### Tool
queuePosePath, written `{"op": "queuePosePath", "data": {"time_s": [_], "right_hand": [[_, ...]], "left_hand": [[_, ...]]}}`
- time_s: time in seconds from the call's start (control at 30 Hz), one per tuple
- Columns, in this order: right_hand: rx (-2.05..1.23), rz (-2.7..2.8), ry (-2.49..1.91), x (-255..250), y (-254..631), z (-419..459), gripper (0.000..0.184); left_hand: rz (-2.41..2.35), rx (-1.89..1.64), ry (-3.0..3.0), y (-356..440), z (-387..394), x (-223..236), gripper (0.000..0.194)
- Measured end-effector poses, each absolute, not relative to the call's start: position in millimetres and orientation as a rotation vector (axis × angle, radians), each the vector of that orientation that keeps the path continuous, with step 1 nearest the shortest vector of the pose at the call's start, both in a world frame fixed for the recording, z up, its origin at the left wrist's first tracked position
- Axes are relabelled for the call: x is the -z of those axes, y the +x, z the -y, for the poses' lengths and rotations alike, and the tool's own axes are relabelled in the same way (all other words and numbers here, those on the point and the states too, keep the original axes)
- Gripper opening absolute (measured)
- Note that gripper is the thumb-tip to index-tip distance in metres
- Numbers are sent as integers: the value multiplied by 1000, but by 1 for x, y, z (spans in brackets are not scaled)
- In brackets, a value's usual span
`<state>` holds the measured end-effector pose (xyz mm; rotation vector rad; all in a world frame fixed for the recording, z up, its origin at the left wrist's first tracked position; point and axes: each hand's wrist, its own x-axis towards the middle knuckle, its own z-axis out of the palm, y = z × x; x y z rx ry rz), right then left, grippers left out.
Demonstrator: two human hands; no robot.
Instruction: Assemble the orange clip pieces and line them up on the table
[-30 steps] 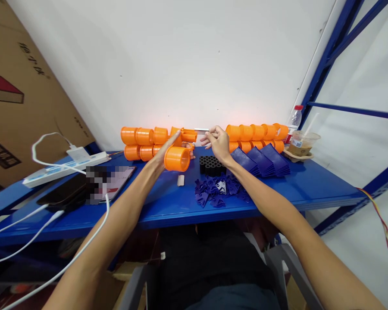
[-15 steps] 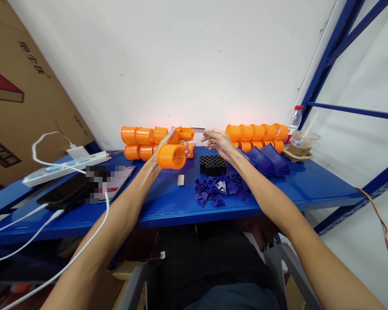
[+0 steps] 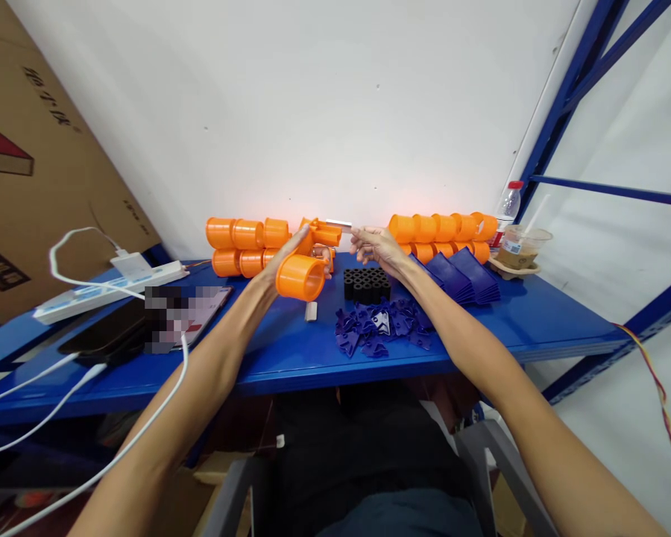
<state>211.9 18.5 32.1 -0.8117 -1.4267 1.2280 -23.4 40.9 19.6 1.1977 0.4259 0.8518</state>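
Note:
My left hand [image 3: 288, 257] is closed round an orange plastic part with a round cup [image 3: 300, 277] at its lower end and a slotted piece [image 3: 327, 236] pointing right. Between thumb and fingers, my right hand [image 3: 378, 247] pinches a thin grey metal strip [image 3: 338, 224]. The strip lies along the upper side of the slotted piece; whether it sits inside a slot I cannot tell. A second small pale strip [image 3: 312, 312] lies on the blue table [image 3: 282, 347] below the cup. Some left fingers are hidden behind the orange part.
Stacked orange cups [image 3: 248, 234] stand back left, more orange cups [image 3: 443, 227] back right. Black cylinders [image 3: 367, 285], small blue pieces [image 3: 377, 328] and blue plates [image 3: 473, 276] lie in front. Phones [image 3: 109, 328], a power strip [image 3: 112, 291], a drink cup [image 3: 525, 247] and a bottle [image 3: 508, 209] flank them.
The metal strip has moved left, from the end of the slotted piece to over it. My left hand has tilted the orange part slightly, its slotted end now angled down to the right.

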Motion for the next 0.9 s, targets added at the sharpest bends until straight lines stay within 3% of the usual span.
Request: {"op": "queuePosePath", "data": {"time_s": [0.3, 0.67, 0.77, 0.9], "right_hand": [[-1224, 1455, -790, -31, 211, -19, 53], [-1215, 1445, -832, -36, 212, -15, 51], [-1225, 1457, -828, -42, 209, -10, 52], [-1011, 1529, -910, -46, 204, -12, 45]], "left_hand": [[-501, -881, 1128, -22, -33, -19, 47], [-621, -857, 1080, -11, -27, -16, 50], [-612, -984, 1038, -11, -28, -25, 45], [-386, -1255, 932, -35, -33, -47, 56]]}}
